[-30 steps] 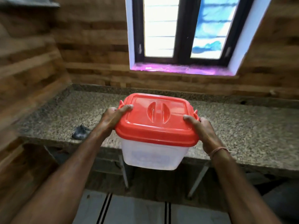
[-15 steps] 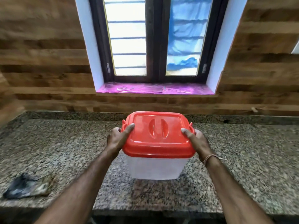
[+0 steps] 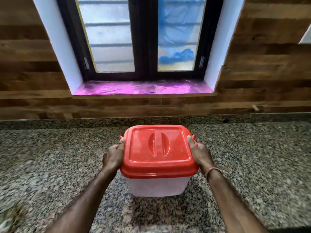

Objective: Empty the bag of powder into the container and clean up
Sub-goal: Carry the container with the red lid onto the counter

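I see one container (image 3: 158,184) in front of me, with one red lid (image 3: 159,149) pressed on top, and I have both my hands on it. My left hand (image 3: 113,156) clasps the left edge of the lid, thumb up along the rim; my right hand (image 3: 201,154) clasps the right edge the same way. The box sits on the counter (image 3: 50,165), about the middle of it, below the window (image 3: 143,37). The window has two panes. There is one thread band (image 3: 212,170) on my right wrist.

My fingers are tucked out of sight behind the lid's sides, so only the thumbs and backs of my hands show. The lid's side clips peek out as small red tabs past my thumbs. I cannot tell what is inside the box; its wall is cloudy. Something pale lies at the bottom left corner, cut off and too blurred to name. Both forearms run out of the lower edge.

The lid is glossy plastic, squarish with rounded corners, with two curved hollows forming a grip in the middle. The box body is milky, see-through plastic, narrowing downward. The counter is speckled polished granite. The wall (image 3: 262,68) is brown wood-grain planking, and a shiny pink film covers the sill (image 3: 139,88).
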Tool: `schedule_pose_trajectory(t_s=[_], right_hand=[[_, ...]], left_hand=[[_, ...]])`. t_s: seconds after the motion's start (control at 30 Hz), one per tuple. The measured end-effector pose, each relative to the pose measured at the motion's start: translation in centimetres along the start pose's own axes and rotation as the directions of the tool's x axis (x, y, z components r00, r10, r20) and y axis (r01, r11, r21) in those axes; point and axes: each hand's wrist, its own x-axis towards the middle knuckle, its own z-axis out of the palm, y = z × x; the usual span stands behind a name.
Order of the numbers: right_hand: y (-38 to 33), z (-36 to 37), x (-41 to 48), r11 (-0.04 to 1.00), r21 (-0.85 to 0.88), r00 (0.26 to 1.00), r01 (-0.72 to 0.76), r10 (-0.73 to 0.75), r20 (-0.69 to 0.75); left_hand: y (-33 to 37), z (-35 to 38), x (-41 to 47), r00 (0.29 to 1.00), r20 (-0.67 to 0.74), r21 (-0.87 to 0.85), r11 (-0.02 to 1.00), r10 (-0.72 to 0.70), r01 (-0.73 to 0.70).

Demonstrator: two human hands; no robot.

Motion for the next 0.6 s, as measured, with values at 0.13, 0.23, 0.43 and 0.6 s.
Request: schedule_pose_trajectory(t_s=[0.13,0.23,0.43,0.6], right_hand=[[0.1,0.3,1.1,0.997,-0.079,0.998,-0.028,0.023,-0.061],[0.5,0.7,1.5,0.996,-0.073,0.995,-0.052,0.045,-0.084],[0.5,1.2,1.8,0.996,-0.047,0.993,-0.079,0.074,-0.095],[0.4,1.0,1.7,0.995,-0.043,0.99,-0.085,0.079,-0.119]], left_hand=[[0.1,0.1,0.6,0.997,-0.043,-0.036,0.998,-0.058,0.056],[-0.7,-0.5,1.2,0.977,0.049,-0.275,0.937,-0.209,0.215],[1.9,0.1,0.4,0.988,-0.036,-0.016,0.988,0.152,-0.153],[1.4,0.1,0.1,0.986,0.0,0.073,0.983,0.166,-0.166]])
